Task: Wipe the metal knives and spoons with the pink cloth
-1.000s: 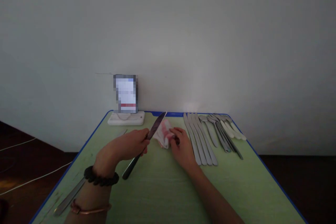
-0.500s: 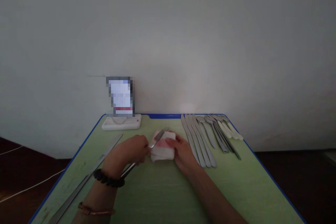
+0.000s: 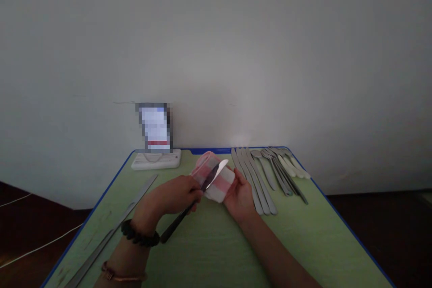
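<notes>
My left hand (image 3: pixel 182 194) is closed around the middle of a table knife (image 3: pixel 216 175). Its shiny blade points up and to the right, and its dark-looking handle slants down to the left below my fingers. Behind the blade lies a folded pink and white checked cloth (image 3: pixel 223 185). My right hand (image 3: pixel 241 195) grips the cloth by its right edge, thumb up and the other fingers partly hidden underneath. Both hands are above the middle of the green table (image 3: pixel 202 252).
Several table knives (image 3: pixel 254 180) lie side by side on the right. Beyond them are spoons (image 3: pixel 265 166), forks and white-handled cutlery (image 3: pixel 292 166). More knives (image 3: pixel 118 220) lie along the left. A blurred-out phone (image 3: pixel 155 128) stands on a white power strip (image 3: pixel 157 160) at the back left.
The cloth has opened out and tilted up, showing more of its checks. The knife blade has shifted right, across the cloth, and its handle shows more below my left hand.
</notes>
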`<act>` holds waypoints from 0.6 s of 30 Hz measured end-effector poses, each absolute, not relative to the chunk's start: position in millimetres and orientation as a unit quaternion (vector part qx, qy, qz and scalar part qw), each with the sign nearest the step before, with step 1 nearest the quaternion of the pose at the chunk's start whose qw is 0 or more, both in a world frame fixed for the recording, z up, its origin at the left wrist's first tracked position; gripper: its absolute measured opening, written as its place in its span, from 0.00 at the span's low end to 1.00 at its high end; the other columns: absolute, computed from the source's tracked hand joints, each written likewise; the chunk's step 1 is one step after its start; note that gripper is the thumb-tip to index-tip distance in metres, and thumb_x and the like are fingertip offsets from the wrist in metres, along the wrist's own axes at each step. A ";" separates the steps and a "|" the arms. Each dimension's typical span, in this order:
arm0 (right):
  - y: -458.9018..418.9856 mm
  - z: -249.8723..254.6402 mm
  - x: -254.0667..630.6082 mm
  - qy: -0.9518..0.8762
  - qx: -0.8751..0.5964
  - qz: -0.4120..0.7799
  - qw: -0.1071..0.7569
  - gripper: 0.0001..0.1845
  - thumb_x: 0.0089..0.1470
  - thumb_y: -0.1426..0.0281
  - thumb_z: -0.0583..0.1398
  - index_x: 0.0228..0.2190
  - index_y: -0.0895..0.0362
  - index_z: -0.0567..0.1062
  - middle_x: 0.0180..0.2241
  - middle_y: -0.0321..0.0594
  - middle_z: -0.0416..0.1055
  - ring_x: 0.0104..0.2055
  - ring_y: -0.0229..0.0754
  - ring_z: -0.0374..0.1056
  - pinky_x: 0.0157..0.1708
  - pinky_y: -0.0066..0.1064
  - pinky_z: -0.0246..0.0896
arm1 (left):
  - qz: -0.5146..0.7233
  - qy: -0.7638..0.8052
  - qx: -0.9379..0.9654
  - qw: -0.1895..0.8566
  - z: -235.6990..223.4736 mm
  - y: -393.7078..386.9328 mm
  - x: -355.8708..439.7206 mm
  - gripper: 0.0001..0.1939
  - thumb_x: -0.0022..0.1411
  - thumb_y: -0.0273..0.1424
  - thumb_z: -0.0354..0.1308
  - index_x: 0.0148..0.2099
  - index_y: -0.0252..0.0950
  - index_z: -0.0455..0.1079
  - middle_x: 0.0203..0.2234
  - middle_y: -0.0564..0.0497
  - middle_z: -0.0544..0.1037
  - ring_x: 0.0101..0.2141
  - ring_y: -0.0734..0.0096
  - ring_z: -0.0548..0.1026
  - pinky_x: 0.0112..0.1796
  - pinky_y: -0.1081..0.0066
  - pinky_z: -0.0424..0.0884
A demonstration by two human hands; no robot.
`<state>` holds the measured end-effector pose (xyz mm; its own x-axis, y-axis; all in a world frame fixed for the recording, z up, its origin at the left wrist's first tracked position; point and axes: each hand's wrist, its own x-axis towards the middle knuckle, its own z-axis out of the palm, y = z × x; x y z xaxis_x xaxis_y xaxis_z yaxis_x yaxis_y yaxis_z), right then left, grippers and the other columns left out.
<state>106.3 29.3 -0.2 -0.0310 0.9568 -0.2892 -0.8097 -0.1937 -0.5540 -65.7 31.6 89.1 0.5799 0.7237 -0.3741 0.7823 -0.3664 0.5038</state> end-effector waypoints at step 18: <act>22.1 -1.1 94.5 -0.204 -0.292 0.739 0.572 0.20 0.46 0.54 0.63 0.32 0.58 0.74 0.27 0.38 0.75 0.33 0.41 0.71 0.37 0.32 0.67 | -0.042 0.494 0.817 0.293 78.0 24.5 -30.9 0.14 0.58 0.29 0.46 0.28 0.34 0.73 0.25 0.43 0.79 0.28 0.63 0.76 0.30 0.70 0.64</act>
<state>94.5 22.1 -1.1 -0.1758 0.9643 -0.1981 -0.7259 -0.2629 -0.6356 -30.9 24.5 78.0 0.5085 0.7832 -0.3578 0.8321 -0.3401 0.4381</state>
